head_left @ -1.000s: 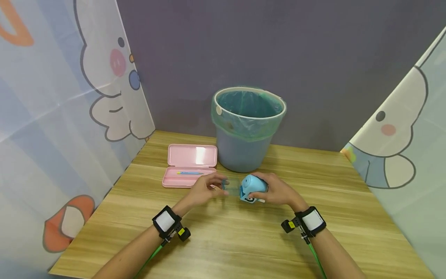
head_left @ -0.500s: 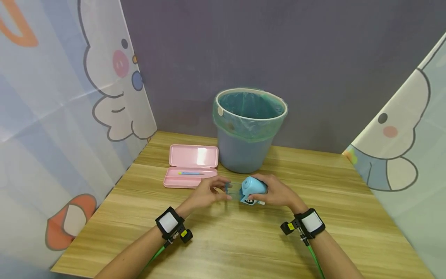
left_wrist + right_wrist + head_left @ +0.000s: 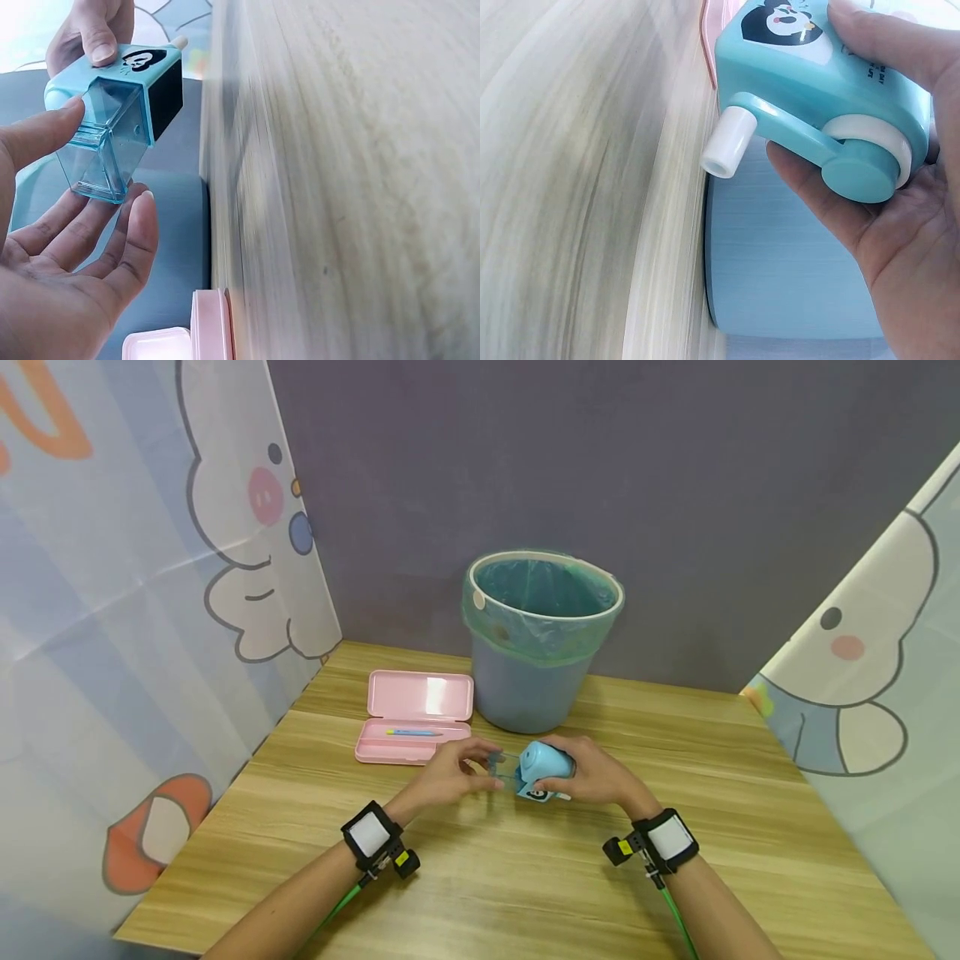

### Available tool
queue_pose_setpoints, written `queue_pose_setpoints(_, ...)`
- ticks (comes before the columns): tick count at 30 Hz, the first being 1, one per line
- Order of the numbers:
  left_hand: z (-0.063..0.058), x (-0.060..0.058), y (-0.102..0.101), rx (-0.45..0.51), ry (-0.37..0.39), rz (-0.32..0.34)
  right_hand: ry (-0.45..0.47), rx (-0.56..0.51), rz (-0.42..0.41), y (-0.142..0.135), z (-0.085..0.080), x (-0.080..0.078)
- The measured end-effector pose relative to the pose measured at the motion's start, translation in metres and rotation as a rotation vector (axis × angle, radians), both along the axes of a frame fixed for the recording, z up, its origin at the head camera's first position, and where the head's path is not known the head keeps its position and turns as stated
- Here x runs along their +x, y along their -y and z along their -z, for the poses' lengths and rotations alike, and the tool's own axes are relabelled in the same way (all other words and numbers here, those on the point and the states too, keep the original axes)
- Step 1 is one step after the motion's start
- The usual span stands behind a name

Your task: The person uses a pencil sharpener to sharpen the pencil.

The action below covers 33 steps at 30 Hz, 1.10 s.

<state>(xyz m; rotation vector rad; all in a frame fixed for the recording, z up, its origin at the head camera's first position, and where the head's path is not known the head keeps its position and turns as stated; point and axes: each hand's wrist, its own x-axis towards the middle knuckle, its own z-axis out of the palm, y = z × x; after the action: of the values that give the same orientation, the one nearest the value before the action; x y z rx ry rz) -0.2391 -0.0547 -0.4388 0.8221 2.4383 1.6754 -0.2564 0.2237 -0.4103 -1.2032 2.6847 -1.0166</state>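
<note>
My right hand point(image 3: 596, 770) grips a light-blue crank pencil sharpener point(image 3: 545, 762), tilted on its side just above the table. In the right wrist view its crank handle point(image 3: 799, 135) with a white knob shows, and a cartoon picture is on one face. My left hand point(image 3: 453, 772) pinches the sharpener's clear blue shavings drawer point(image 3: 109, 146), thumb on one side and fingers below. The drawer sticks partway out of the sharpener's body toward the left hand. In the left wrist view the drawer looks see-through, with no shavings visible in it.
A lined trash bin point(image 3: 528, 685) stands behind the hands against the dark wall. Left of it lies a pink pencil case point(image 3: 420, 695), lid raised, with a blue pencil point(image 3: 412, 732) inside. Cartoon-printed cloths hang on both sides of the wooden table point(image 3: 480, 893).
My left hand has come slightly closer to the right hand, and less of the clear drawer shows outside the sharpener. The right hand keeps its hold, and the head view has shifted a little.
</note>
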Motion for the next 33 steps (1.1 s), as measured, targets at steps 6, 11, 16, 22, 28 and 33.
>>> queue_pose_setpoints(6, 0.000, 0.000, -0.006, -0.038, -0.020, -0.016, -0.019, 0.004, -0.008, 0.006, -0.001, 0.000)
queue_pose_setpoints(11, -0.001, 0.001, -0.010, -0.021, -0.017, -0.029, -0.002, 0.008, -0.006, 0.012, -0.006, 0.001)
queue_pose_setpoints(16, -0.001, 0.001, -0.014, 0.003, -0.026, -0.025, -0.019, 0.008, -0.011, 0.010, -0.001, -0.004)
queue_pose_setpoints(22, 0.001, 0.000, -0.014, -0.030, -0.048, -0.024, -0.057, 0.013, -0.020, 0.013, -0.002, -0.004)
queue_pose_setpoints(28, 0.001, 0.002, -0.016, -0.063, -0.013, -0.038, -0.046, 0.026, -0.030, 0.019, -0.005, -0.003)
queue_pose_setpoints(33, 0.001, 0.002, -0.020, -0.052, 0.029, -0.027, -0.040, 0.046, -0.036, 0.024, -0.007, -0.002)
